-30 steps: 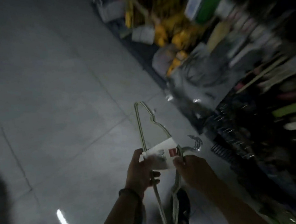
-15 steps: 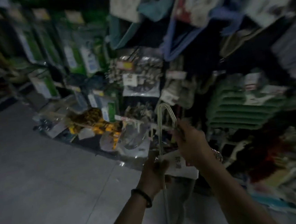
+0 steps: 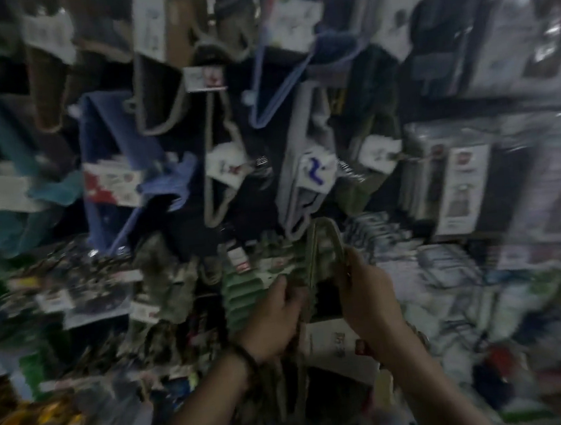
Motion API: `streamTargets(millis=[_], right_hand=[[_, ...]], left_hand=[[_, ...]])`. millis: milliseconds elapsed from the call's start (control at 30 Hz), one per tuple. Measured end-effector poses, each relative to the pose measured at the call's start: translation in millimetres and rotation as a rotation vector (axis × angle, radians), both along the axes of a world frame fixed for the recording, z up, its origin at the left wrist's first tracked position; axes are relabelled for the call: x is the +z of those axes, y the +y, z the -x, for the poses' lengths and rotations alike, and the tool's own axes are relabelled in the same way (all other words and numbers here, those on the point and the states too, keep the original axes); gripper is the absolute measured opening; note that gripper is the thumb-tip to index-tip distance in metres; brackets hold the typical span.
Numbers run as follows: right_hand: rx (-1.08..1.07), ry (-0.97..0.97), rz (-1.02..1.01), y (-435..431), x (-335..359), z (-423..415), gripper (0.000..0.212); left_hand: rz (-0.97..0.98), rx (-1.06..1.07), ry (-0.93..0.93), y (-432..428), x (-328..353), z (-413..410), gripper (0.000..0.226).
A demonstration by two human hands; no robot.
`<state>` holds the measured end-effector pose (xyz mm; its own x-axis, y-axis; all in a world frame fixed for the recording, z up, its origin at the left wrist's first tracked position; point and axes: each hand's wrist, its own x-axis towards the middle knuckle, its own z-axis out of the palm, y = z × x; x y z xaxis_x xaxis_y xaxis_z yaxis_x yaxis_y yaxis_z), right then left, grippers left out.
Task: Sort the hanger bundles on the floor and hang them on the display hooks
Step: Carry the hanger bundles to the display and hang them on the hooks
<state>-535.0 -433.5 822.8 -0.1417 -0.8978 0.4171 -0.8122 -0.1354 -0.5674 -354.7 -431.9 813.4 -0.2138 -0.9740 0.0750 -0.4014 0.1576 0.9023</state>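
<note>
I hold a bundle of pale grey-green hangers (image 3: 323,242) upright in front of the display wall; its white paper label (image 3: 336,344) hangs between my wrists. My left hand (image 3: 275,319) grips the bundle's left side and my right hand (image 3: 365,293) grips its right side near the top loop. Just above hang other bundles: a grey one with a white label (image 3: 223,169), a lilac one with a blue-marked label (image 3: 307,182) and blue ones (image 3: 124,172). The hooks themselves are lost in blur.
The wall is packed with hanging goods: green stacked hangers (image 3: 246,294) right behind my hands, boxed items (image 3: 457,181) at right, packets (image 3: 84,289) at left, yellow goods (image 3: 35,417) low left. The picture is dim and motion-blurred.
My view has swung up from the floor to the display wall. Both hands have lifted the hanger bundle toward the hanging rows, with the label now below my hands.
</note>
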Motion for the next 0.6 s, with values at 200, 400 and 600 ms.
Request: streamTargets(millis=[200,400,600], right_hand=[[-0.158,0.050,0.081,-5.9,37.0,122.7,0.017],[-0.224,0.087,0.161,-28.1,86.5,184.9,0.007],[-0.265,0.100,0.109,-95.2,130.8,202.9,0.005]], left_hand=[[0.251,-0.053,-0.126,-40.1,44.3,141.4,0.015],[0.418,-0.132,-0.148,-79.0,77.1,208.4,0.021],[0.539,-0.254,-0.132,-131.9,100.9,219.0,0.067]])
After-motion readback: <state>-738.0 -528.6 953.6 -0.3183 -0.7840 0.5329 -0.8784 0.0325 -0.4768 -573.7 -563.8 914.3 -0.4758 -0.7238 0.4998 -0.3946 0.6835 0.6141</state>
